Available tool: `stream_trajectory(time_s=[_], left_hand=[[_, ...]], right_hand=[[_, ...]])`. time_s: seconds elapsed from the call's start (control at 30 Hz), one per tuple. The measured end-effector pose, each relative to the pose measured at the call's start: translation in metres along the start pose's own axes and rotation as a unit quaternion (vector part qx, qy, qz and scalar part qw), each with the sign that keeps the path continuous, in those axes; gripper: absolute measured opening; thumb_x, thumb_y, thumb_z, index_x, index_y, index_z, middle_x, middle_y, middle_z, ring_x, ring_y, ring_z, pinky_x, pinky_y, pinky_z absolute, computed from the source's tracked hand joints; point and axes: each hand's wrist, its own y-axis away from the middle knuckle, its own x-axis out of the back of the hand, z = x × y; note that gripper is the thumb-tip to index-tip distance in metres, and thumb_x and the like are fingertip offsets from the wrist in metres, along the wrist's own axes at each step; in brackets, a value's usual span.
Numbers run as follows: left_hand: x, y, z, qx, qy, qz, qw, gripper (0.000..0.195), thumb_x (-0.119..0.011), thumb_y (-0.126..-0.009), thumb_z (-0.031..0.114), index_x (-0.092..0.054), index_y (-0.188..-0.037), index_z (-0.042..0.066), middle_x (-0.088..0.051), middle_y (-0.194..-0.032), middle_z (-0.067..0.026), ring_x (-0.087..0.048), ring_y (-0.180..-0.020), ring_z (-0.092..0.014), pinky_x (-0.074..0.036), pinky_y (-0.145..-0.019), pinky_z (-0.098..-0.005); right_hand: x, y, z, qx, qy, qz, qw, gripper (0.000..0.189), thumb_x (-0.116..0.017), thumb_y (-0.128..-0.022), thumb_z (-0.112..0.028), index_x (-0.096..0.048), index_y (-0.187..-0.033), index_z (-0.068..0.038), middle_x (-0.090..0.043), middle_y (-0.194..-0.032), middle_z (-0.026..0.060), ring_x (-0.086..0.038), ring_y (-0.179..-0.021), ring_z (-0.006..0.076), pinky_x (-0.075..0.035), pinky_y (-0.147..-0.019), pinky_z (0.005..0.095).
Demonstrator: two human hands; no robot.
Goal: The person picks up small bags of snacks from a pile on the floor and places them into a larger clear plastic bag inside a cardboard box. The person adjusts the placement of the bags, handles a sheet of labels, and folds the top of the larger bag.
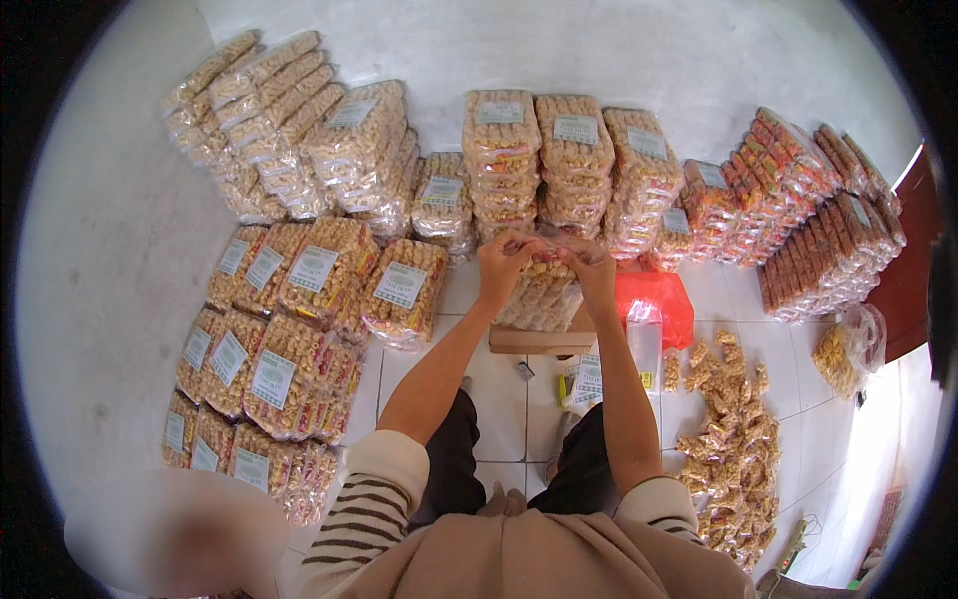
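Observation:
Both hands pinch the top edge of a clear plastic bag [540, 299] filled with small packs of snacks, my left hand [509, 258] on one side and my right hand [589, 262] on the other. The bag stands upright on or in a low cardboard box [542, 341] on the floor between my arms. To the right of the box lie a red plastic bag [666, 303] and a stack of clear plastic sleeves [644, 344]. Printed paper labels [588, 378] lie on the tiles below the box, beside a small dark object [527, 371] that I cannot make out.
Stacked, labelled snack packs [318, 269] stand on the left, with more stacks [576, 142] along the wall. Brown packs [816, 254] are piled at the right. Small loose packs [730, 449] cover the floor at my right. A knotted clear bag [846, 352] and a power strip [795, 546] lie farther right.

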Motion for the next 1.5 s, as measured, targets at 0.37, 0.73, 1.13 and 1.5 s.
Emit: stream_trajectory(time_s=[0.37, 0.73, 1.13, 1.5], left_hand=[[-0.004, -0.007, -0.006, -0.044, -0.021, 0.037, 0.998, 0.018, -0.068, -0.078, 0.016, -0.065, -0.081, -0.002, -0.063, -0.067, -0.0020, -0.053, -0.060, -0.005, -0.043, -0.056, -0.0211], [0.007, -0.005, 0.002, -0.077, -0.092, 0.020, 0.993, 0.015, -0.068, -0.078, 0.017, -0.066, -0.079, 0.002, -0.064, -0.072, -0.0050, -0.059, -0.070, -0.010, -0.046, -0.060, -0.0229], [0.032, -0.007, -0.025, -0.021, -0.046, -0.080, 0.996, 0.034, -0.075, -0.071, 0.026, -0.063, -0.094, 0.003, -0.063, -0.079, -0.0016, -0.057, -0.078, -0.010, -0.046, -0.067, -0.0224], [0.024, -0.005, -0.009, 0.064, 0.020, -0.065, 0.996, 0.012, -0.065, -0.080, 0.012, -0.066, -0.088, 0.004, -0.064, -0.080, -0.0007, -0.056, -0.075, -0.006, -0.044, -0.068, -0.0210]], right_hand=[[-0.015, 0.000, -0.006, 0.005, -0.072, 0.075, 0.995, 0.007, -0.064, -0.078, -0.005, -0.067, -0.083, -0.001, -0.064, -0.073, 0.0032, -0.053, -0.065, 0.0068, -0.042, -0.060, 0.0216], [-0.020, -0.005, -0.034, 0.037, 0.231, -0.046, 0.971, 0.032, -0.076, -0.067, -0.019, -0.066, -0.093, -0.003, -0.065, -0.087, 0.0079, -0.060, -0.084, 0.0199, -0.046, -0.076, 0.0311], [-0.019, -0.007, -0.023, 0.058, 0.167, -0.031, 0.984, 0.018, -0.075, -0.066, -0.012, -0.068, -0.081, -0.004, -0.066, -0.078, 0.0055, -0.058, -0.071, 0.0117, -0.045, -0.066, 0.0256], [-0.020, -0.012, -0.011, 0.038, 0.096, -0.009, 0.995, 0.013, -0.074, -0.065, -0.008, -0.068, -0.077, -0.003, -0.065, -0.073, 0.0048, -0.057, -0.069, 0.0114, -0.044, -0.067, 0.0249]])
